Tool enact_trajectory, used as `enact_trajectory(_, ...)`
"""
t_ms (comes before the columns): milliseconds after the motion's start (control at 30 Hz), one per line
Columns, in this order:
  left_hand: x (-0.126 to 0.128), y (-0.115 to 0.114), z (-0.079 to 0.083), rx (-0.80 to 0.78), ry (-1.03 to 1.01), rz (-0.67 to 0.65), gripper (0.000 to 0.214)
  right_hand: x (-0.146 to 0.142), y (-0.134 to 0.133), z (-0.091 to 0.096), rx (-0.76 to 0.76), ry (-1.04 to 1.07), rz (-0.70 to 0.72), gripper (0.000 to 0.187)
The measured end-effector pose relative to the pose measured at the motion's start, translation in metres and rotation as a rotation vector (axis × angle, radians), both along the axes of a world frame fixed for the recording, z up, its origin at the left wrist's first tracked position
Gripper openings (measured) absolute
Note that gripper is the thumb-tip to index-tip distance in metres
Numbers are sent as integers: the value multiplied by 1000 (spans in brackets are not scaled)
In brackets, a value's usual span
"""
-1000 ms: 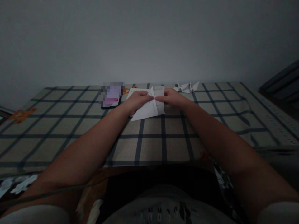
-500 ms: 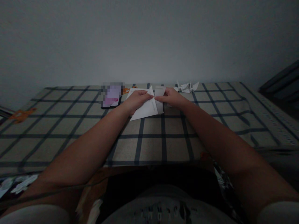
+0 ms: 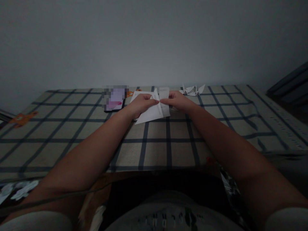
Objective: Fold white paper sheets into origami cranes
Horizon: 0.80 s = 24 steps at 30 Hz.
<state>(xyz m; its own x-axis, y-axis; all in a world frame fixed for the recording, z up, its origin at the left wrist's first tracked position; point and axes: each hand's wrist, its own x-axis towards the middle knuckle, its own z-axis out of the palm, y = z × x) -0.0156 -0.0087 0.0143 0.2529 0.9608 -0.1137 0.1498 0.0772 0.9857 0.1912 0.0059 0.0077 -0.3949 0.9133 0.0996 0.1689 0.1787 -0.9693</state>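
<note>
A white sheet of paper [image 3: 152, 114], with a strip [image 3: 164, 92] at its right side standing partly apart from the rest, is held just above or on the checked tablecloth. My left hand [image 3: 142, 103] grips the main part, thumb on top and pointing right. Pinched between the thumb and fingers of my right hand [image 3: 176, 100] is the strip side. Both thumb tips nearly meet at the line between the two parts. Whether that line is a fold or a tear, I cannot tell. The fingers beneath the paper are hidden.
Folded paper cranes [image 3: 192, 90] stand near the wall, right of my hands. At the left lies a phone [image 3: 115, 100], its screen partly pixelated. The checked tablecloth [image 3: 154, 150] covers the table, with orange patterned patches [image 3: 23, 118] at its edges. A dark slatted object [image 3: 291, 86] is far right.
The right-hand part of the paper has tilted and shows a lighter face, its lower corner shifted slightly right. My hands keep nearly the same place and grip.
</note>
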Motion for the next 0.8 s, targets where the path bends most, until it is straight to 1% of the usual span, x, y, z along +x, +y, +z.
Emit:
enact_trajectory(100, 0, -1, 1, 17, 23, 4, 9, 1, -2, 3, 9, -38, 8, 19)
enact_trajectory(300, 1, -4, 5, -15, 27, 10, 5, 4, 3, -1, 46, -52, 13, 27)
enact_trajectory(400, 1, -5, 6, -11, 46, 2, 4, 4, 6, -6, 100, -83, 7, 30)
enact_trajectory(567, 1, -2, 2, -51, -36, 5, 12, 3, 9, -10, 209, -111, -8, 30)
enact_trajectory(667, 1, 0, -1, -51, -62, 7, 16, 3, 10, -11, 197, -81, -18, 31)
enact_trajectory(800, 1, 1, 0, -26, -16, 27, 12, 5, 13, -14, 114, -58, 45, 36)
